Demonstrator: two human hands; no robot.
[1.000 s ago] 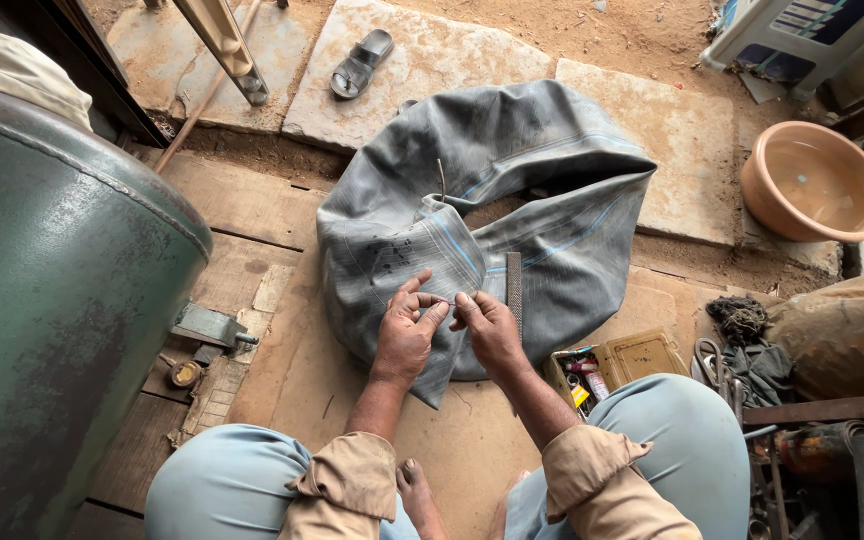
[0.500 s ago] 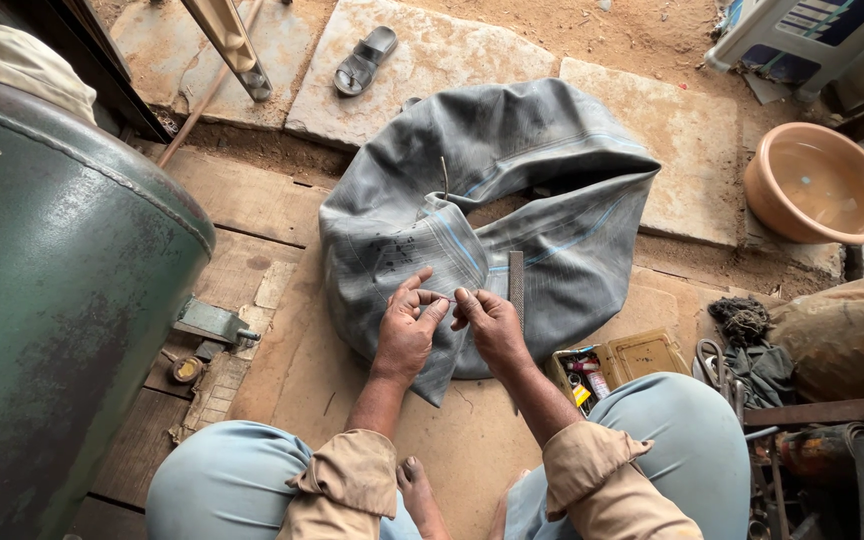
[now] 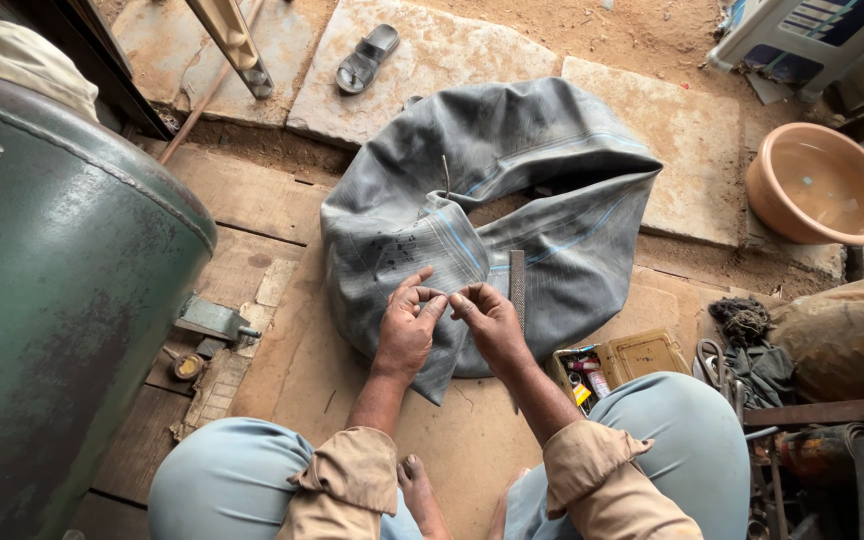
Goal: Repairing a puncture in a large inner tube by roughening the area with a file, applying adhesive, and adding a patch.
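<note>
Brown wooden boards (image 3: 282, 370) and flat stones make up the floor where a person sits with knees apart. Since a moment ago almost nothing has moved: the left hand (image 3: 407, 330) and right hand (image 3: 487, 325) are in the same spot, with the fingertips a bit closer together, so the same small, careful job looks to be going on. Both hands rest on the near edge of a big grey rubber tube (image 3: 482, 210) that lies flat and saggy on the boards, right in front of the knees. The tube is soft, wrinkled and dusty, with thin blue lines running round it and a patch of small dark dots near the hands. Each grip is nearly closed, thumb to fingers, pinching at something tiny where the fingertips meet; I cannot tell what it is. A thin metal file (image 3: 517, 285) lies on the tube just beside the right hand. A big green tank (image 3: 52, 300) stands at the left edge of the boards. A small open box of bits (image 3: 617, 365) sits by the right knee. Far off on the stones lie a grey sandal (image 3: 367, 58) and a round tan bowl (image 3: 822, 185).
</note>
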